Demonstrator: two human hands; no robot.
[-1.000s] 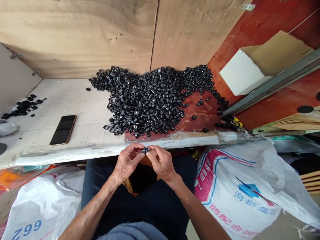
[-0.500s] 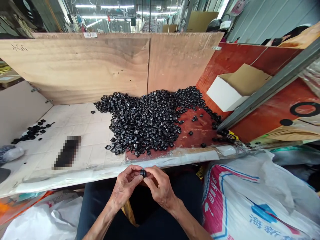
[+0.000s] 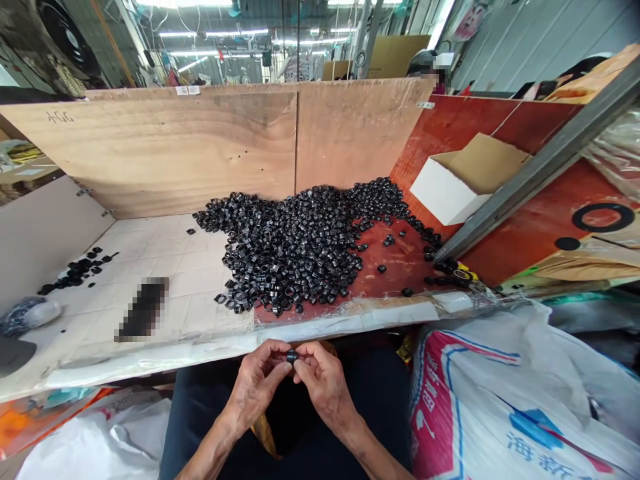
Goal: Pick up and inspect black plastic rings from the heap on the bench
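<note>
The person's left hand (image 3: 257, 388) and right hand (image 3: 326, 387) are held together low over the lap, at 6 o'clock in the view, with the fingers curled inward and neither hand open. Between the fingertips of both hands, a small black ring (image 3: 291, 357) is pinched, short and hollow-looking (its exact material is hard to tell at this size). The hands are just below the taped front edge of the bench (image 3: 350, 317), not touching it, and dark trousers (image 3: 295, 417) lie beneath them.

At 12 o'clock from the hands, a broad heap of matching black rings (image 3: 295, 253) spreads across the bench, half on a cream tile-patterned sheet (image 3: 170, 267) and half on a red-brown board (image 3: 400, 263), with a few strays lying apart. A plywood panel (image 3: 170, 150) backs the heap. At 10 o'clock a smaller cluster of black rings (image 3: 77, 272) lies near a pixelated dark rectangle (image 3: 144, 310) — its detail is blurred out. At 2 o'clock sits a white-and-cardboard box (image 3: 463, 183), and at 4 o'clock a white woven sack (image 3: 505, 393) with red and blue print.
</note>
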